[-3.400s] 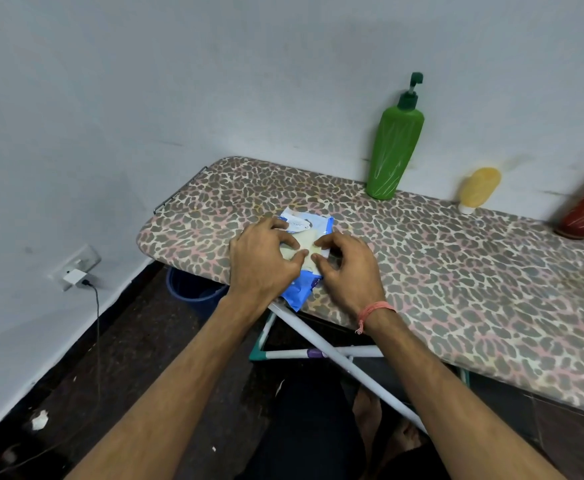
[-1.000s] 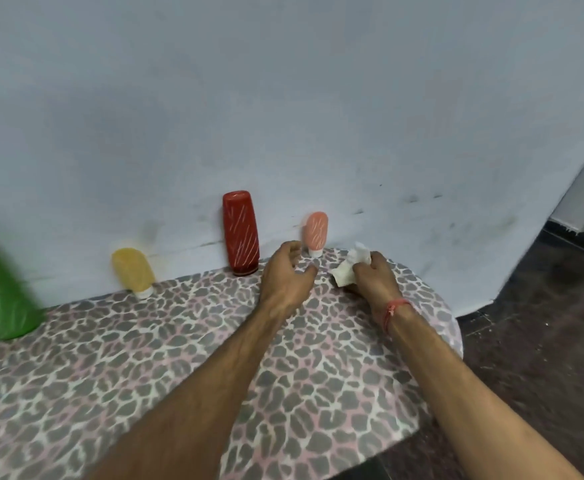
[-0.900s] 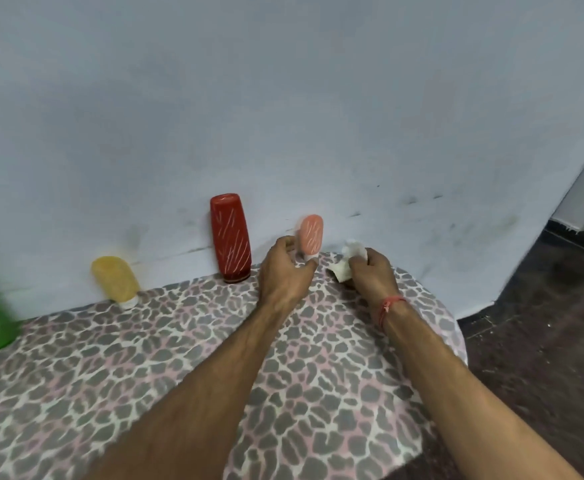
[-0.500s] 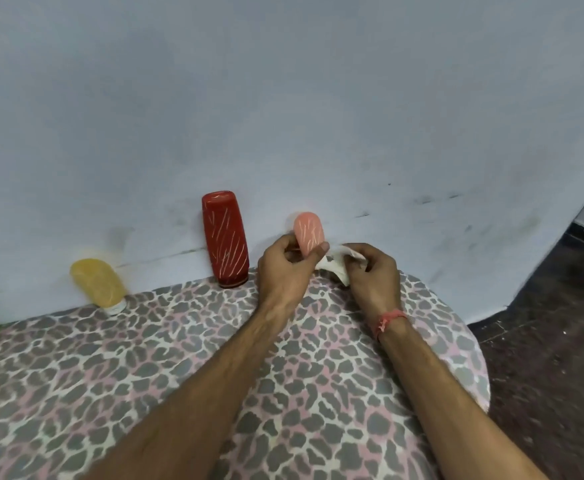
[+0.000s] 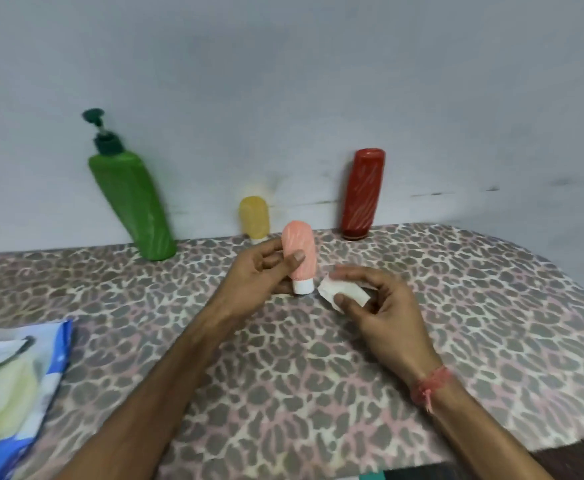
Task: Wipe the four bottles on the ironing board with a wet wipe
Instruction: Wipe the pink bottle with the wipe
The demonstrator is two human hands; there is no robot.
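In the head view the left hand (image 5: 259, 275) pinches the pink bottle (image 5: 299, 254) cap-down above the board (image 5: 318, 375), in front of the yellow bottle (image 5: 254, 218), while the right hand (image 5: 380, 306) pinches the wipe (image 5: 344, 292) just right of it (a wet rub could slip that light grip).

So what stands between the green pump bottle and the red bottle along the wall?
In the head view, only the small yellow bottle stands between green pump bottle and red bottle.
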